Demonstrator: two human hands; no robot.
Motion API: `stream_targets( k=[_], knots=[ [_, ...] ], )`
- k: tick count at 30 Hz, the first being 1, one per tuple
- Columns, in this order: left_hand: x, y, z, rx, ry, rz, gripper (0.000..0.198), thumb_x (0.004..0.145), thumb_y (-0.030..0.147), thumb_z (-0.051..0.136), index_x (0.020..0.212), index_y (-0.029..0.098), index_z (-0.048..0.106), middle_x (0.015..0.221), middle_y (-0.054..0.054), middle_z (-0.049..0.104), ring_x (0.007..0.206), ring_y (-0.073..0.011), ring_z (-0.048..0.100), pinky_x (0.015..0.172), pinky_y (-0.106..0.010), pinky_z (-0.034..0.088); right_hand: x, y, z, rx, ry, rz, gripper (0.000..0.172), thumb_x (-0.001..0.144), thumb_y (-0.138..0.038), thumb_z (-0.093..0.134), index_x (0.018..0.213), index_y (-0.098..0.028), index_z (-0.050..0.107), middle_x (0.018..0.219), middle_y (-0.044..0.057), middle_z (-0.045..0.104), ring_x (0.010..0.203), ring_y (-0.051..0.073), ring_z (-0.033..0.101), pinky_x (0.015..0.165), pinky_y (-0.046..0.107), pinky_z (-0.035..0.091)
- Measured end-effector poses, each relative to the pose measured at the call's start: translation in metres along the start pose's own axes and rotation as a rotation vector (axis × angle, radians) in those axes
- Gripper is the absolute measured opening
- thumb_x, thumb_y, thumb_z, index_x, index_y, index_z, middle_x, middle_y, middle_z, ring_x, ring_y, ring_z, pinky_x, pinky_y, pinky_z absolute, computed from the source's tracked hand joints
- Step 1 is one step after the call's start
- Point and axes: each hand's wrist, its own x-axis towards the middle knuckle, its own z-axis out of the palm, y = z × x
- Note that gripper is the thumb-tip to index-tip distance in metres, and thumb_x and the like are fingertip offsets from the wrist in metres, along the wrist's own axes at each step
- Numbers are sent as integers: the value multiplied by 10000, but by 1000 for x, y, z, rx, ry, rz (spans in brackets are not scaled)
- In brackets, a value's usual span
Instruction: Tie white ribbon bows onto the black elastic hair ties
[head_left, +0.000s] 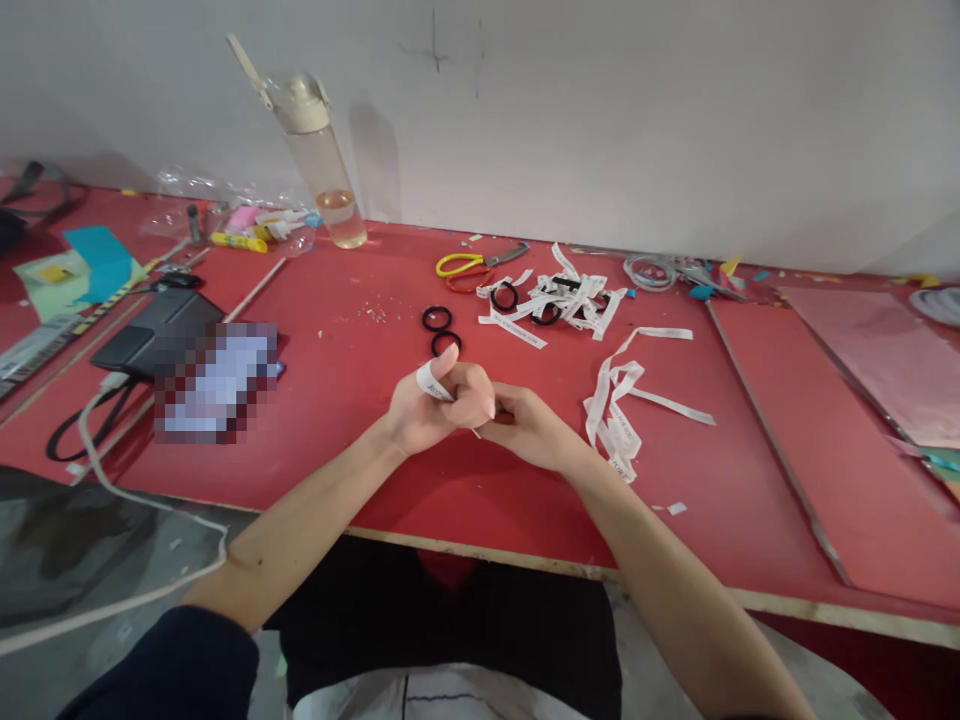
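My left hand is closed with the thumb raised, just above the red tabletop. A white printed ribbon passes across it at the base of the thumb. My right hand meets it from the right, its fingers bent together; what they pinch is hidden behind the fingers. Just beyond my left hand lie two black hair ties. Farther back to the right is a pile of white ribbon pieces with black ties among them. Loose lengths of printed ribbon lie right of my right hand.
Yellow-handled scissors lie near the back. A water bottle stands against the wall. To the left are a phone, a dark device and a white cable. A red board lies on the right.
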Motion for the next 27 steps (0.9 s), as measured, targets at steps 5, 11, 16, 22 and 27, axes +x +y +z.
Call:
stream_targets(
  k=[5, 11, 16, 22, 27],
  knots=[
    [-1, 1, -4, 68, -90, -128, 840, 872, 819, 259, 672, 153, 728, 350, 67, 136, 362, -101, 136, 428, -288, 175, -4, -2, -2, -61, -53, -8, 132, 866, -279, 611, 834, -162, 663, 711, -10, 618, 636, 115, 520, 556, 219, 398],
    [-5, 0, -3, 177, -202, -129, 834, 921, 770, 239, 863, 115, 752, 407, 84, 148, 374, -91, 117, 426, -281, 140, -3, 2, -6, -60, -74, -55, 140, 888, -240, 582, 932, -161, 688, 823, 9, 686, 736, 133, 614, 629, 223, 472],
    [-12, 4, 7, 432, -118, 61, 511, 953, 582, 498, 1048, 140, 736, 509, 88, 203, 463, -81, 151, 490, -269, 125, -4, 3, -10, -134, 74, -133, 178, 881, -197, 538, 1044, -181, 606, 963, 38, 686, 757, 123, 635, 631, 221, 479],
    [-15, 2, 4, 574, -183, 88, 388, 901, 470, 641, 1152, 186, 723, 537, 90, 227, 476, -77, 155, 482, -266, 138, -8, 1, -10, -160, 248, -342, 97, 959, -212, 474, 979, -206, 569, 811, -11, 640, 644, 88, 560, 600, 208, 430],
    [-12, -5, 2, 789, -268, 115, 387, 912, 419, 633, 1216, 191, 705, 518, 107, 208, 478, -82, 159, 487, -241, 199, -3, 3, -4, -192, 361, -295, 152, 977, -206, 478, 869, -194, 584, 784, -4, 632, 659, 89, 559, 605, 206, 426]
  ],
)
